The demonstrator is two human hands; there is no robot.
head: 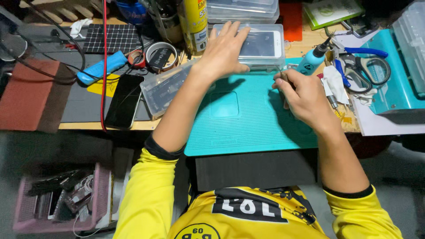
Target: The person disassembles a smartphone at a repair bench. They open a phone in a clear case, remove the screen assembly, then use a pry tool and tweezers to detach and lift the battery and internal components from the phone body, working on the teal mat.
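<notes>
Nearest the camera, yellow sleeves (146,190) and a yellow shirt are seen, with a dark foam pad (256,170) lying at the near edge of the tabletop (133,125). Down on the floor to the near left, a pink basket (57,203) of dark parts and cables is set.

Beyond the pad, a teal work mat (248,119) with a dotted surface and a square recess is spread across the middle of the tabletop. The right hand (305,97) is held over the mat's far right part, its fingers curled closed around a thin metal tool (281,73) — the tip is pointed toward the far edge of the mat. The left hand (223,51) is laid flat, fingers spread open, on a clear plastic case (261,46) with a white phone front inside; nothing is gripped, the case is only pressed from above. The case sits just past the far edge of the mat.

To the left, a black phone (125,101) is lying face up on a grey mat (79,106), just beside a second clear parts box (166,88). A red-brown block (28,95) is placed at the far left edge.

Farther back, a blue-handled tool (102,67), rolls of tape (160,55), a yellow spray can (195,22) and stacked clear boxes (243,9) are crowded together. On the right, a teal squeeze bottle (312,59), scissors (367,66) and a teal machine (394,84) are found — the tabletop there is cluttered with white wipes.
</notes>
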